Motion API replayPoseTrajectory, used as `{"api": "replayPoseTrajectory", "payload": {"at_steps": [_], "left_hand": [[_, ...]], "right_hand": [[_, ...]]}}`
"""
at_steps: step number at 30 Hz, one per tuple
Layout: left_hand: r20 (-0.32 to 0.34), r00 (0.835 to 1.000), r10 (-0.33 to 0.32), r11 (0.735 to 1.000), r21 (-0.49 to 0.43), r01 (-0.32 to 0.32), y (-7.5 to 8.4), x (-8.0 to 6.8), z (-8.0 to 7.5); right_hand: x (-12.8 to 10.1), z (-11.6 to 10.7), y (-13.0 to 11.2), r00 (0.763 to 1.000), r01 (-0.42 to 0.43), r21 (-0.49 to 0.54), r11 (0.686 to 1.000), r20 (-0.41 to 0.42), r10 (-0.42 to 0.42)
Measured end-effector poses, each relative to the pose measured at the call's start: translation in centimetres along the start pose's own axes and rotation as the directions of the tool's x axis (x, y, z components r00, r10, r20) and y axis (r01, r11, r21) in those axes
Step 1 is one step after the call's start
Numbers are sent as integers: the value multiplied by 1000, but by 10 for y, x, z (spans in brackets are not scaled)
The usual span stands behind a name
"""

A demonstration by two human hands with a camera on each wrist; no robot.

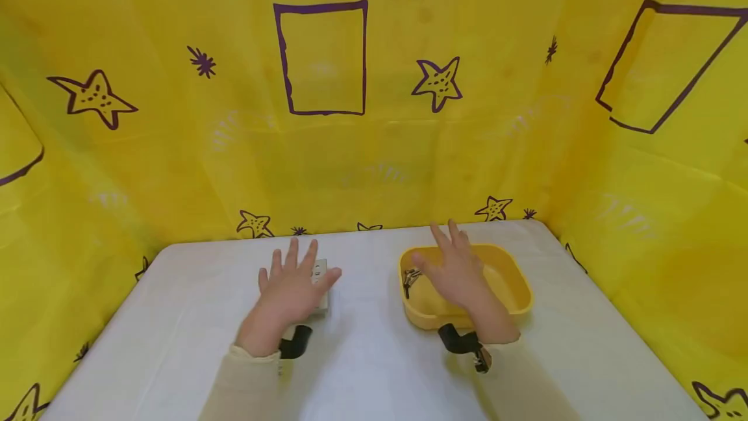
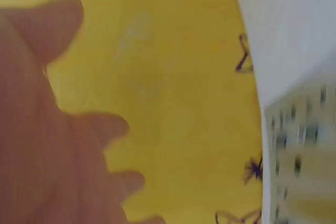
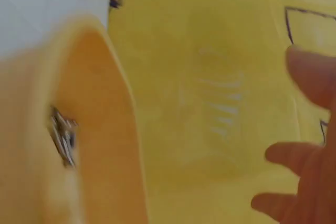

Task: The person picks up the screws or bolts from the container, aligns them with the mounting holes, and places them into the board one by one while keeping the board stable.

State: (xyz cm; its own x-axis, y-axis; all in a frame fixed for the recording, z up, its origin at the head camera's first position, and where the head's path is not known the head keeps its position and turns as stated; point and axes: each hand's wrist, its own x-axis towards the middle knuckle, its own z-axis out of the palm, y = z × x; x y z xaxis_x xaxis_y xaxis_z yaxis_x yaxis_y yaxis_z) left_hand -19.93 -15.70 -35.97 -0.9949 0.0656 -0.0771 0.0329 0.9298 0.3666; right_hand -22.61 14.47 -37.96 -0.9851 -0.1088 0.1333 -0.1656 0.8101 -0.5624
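Note:
My left hand point(image 1: 290, 292), fingers straight and spread, is held above a pale block point(image 1: 321, 273) with several small dark slots, like a socket strip, and partly hides it. In the left wrist view the block point(image 2: 302, 156) appears at the right edge, blurred, apart from the fingers. My right hand point(image 1: 460, 274), also spread and holding nothing, hovers over a yellow plastic tray point(image 1: 522, 304). Inside the tray, toward its left end, lies a small cluster of metal pieces point(image 1: 411, 278), which the right wrist view also shows point(image 3: 64, 136); their exact kind is unclear.
A white-covered table point(image 1: 365, 356) lies under both things. Yellow sheeting point(image 1: 327, 167) with drawn stars and frames stands behind it and at both sides. Black straps with camera mounts point(image 1: 461, 341) sit at the wrists, by the pale sleeves point(image 1: 242, 388).

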Motion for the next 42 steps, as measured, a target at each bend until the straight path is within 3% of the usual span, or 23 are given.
{"api": "replayPoseTrajectory", "payload": {"at_steps": [4, 7, 11, 15, 18, 21, 25, 29, 36, 39, 42], "left_hand": [[-3, 996, 86, 983, -163, -85, -51, -2, -26], [4, 992, 124, 945, -307, -116, -88, -5, -32], [65, 989, 131, 867, -492, -82, -128, -7, -22], [148, 985, 89, 779, -627, 24, -153, -6, -1], [178, 981, 71, 730, -680, 71, -162, -2, 13], [190, 979, 73, 699, -709, 86, -167, 1, 24], [192, 978, 77, 690, -719, 86, -175, 7, 31], [171, 980, 104, 680, -731, 55, -181, 11, 32], [207, 972, 115, 620, -779, 93, -180, 11, 38], [208, 971, 120, 611, -786, 93, -178, 10, 40], [191, 972, 133, 637, -768, 64, -176, 12, 40]], "right_hand": [[5, -28, 18, 999, 39, 211, 977, 3, -40], [6, -39, 26, 998, 35, 336, 941, 39, -51], [8, -32, 35, 990, 19, 423, 906, 116, -75], [12, -10, 42, 971, -3, 500, 866, 209, -118], [15, 8, 44, 958, -9, 538, 843, 245, -146], [18, 22, 45, 950, 18, 505, 863, 261, -173], [21, 34, 43, 933, 65, 406, 911, 300, -200], [24, 43, 42, 918, 115, 336, 935, 324, -229], [24, 52, 44, 913, 60, 335, 940, 362, -187], [23, 54, 45, 914, 70, 308, 949, 362, -185], [24, 54, 45, 916, 117, 242, 963, 347, -199]]}}
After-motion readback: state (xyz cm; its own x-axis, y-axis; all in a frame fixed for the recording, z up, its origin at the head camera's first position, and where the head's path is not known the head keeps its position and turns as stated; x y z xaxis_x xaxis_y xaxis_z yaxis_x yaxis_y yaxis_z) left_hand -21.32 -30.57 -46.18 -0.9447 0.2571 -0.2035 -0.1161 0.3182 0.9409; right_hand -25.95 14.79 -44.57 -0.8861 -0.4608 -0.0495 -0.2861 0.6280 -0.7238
